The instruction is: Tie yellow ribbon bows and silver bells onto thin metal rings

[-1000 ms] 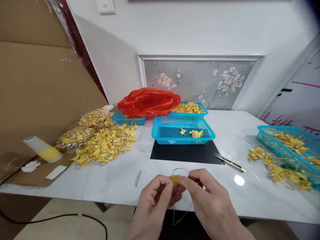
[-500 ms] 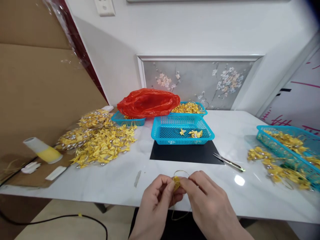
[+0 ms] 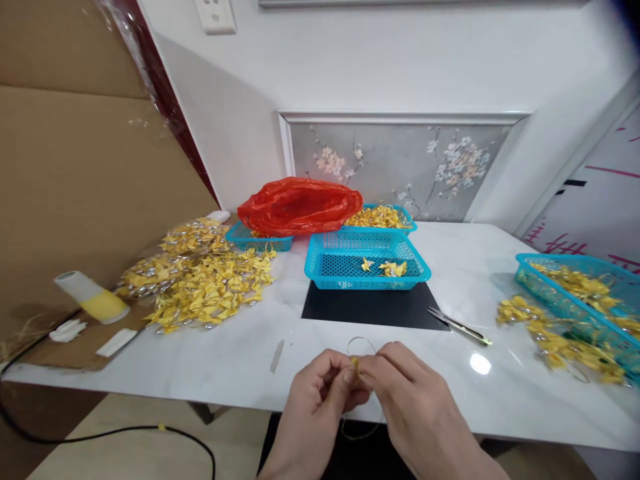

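Note:
Near the table's front edge, my left hand [image 3: 320, 397] is closed, its thumb and forefinger pinching a small yellow ribbon piece [image 3: 355, 361]. My right hand [image 3: 420, 400] meets it from the other side, fingertips pressed together on the same piece. Most of the ribbon piece is covered by fingers, so its exact shape cannot be made out. A thin gold cord [image 3: 361, 339] loops above the fingertips, and more of it hangs below between the hands. Just beyond lies a black mat [image 3: 370, 312] bearing a blue plastic basket [image 3: 367, 283] with a few yellow ribbon bows [image 3: 393, 269] inside.
Small scissors [image 3: 460, 325] lie right of the mat. A heap of yellow ribbon bows [image 3: 210, 287] with silvery beads covers the left side. A red plastic bag [image 3: 300, 207] rests on baskets behind. Another blue basket [image 3: 595, 313] stands far right, beside loose bows and a white-and-yellow cone [image 3: 93, 298] opposite.
The fingers have closed further over the yellow ribbon piece, so less of it shows. The view has shifted slightly; both hands stay in nearly the same place.

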`<state>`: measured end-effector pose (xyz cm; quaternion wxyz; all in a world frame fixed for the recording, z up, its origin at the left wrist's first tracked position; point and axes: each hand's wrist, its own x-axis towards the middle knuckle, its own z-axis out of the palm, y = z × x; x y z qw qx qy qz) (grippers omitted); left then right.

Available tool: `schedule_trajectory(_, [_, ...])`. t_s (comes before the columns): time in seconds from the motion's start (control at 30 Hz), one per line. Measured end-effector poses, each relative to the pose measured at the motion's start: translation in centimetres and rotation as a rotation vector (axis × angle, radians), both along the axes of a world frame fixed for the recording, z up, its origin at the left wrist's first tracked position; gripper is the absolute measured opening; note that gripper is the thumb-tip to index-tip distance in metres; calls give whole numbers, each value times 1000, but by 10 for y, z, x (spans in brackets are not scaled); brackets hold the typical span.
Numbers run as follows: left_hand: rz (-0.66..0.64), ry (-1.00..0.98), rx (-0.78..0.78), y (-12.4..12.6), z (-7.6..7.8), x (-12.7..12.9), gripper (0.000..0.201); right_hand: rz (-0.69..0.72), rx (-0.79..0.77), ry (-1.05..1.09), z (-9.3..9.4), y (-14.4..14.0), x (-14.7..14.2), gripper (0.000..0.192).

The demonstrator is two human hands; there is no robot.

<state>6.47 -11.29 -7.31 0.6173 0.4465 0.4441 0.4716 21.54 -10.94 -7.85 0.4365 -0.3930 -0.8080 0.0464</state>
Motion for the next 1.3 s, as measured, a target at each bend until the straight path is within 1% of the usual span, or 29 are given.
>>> schedule_trajectory(0.13, [-7,50,63,2,-1,0,23,9,-79,96,-5,-2,-9,24])
schedule_trajectory(0.3, [-9,107,119,3,1,-1,18,35,-231,314,-13,-3,-17,24])
schedule_trajectory(0.43, [7,164,154,1,0,0,16,44,-287,382,-17,-1,-24,22])
schedule_trajectory(0.53, [15,177,165,0,-1,0,14,56,-332,454,-18,-2,-28,20])
schedule_trajectory(0.63, [6,162,162,1,-3,0,16,88,-383,602,-13,-4,-26,20])
schedule_trajectory(0.73, [-10,118,131,2,-3,-1,22,101,-464,826,-2,-2,-16,20])
schedule_trajectory(0.83, [-21,27,80,0,-3,-4,26,112,-558,1073,7,6,3,22])
schedule_trajectory(0.93, [1,-80,29,-2,-4,-8,29,112,-613,1273,8,17,28,31])
schedule_trajectory(1.0, [4,-119,13,-2,-4,-11,30,83,-599,1381,3,22,43,33])
schedule_trajectory(1.13, [-10,-159,3,0,-2,-13,31,22,-527,1506,-9,27,65,26])
schedule_trajectory(1.3, [2,-169,-7,2,-1,-15,30,3,-468,1536,-15,32,76,27])
